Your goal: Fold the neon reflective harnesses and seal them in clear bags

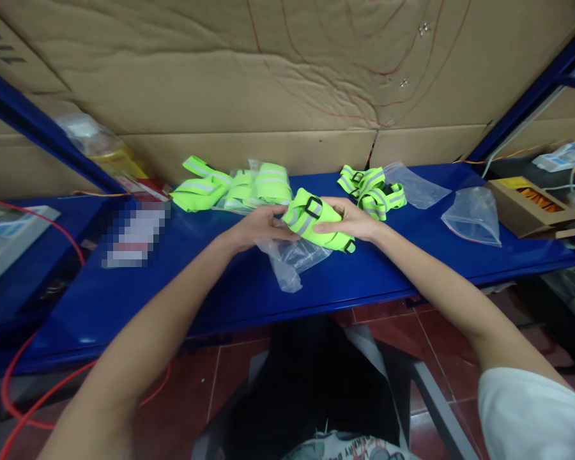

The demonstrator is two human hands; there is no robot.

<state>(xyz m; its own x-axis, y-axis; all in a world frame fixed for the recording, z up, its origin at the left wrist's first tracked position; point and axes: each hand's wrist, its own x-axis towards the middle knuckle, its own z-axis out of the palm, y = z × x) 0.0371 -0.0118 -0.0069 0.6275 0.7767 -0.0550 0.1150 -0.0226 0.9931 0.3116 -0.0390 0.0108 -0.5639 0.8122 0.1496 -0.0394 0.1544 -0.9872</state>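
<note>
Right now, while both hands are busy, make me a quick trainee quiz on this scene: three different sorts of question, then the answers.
1. Multiple choice: what does the right hand hold?
A: a bottle
B: a green strap
C: a cable

2. True or false: the carton is to the right of the right hand.

3. Fill in the blank: the bag by the left hand is ____, so the blue bench shows through it.

Key: 1. B; 2. True; 3. see-through.
</note>
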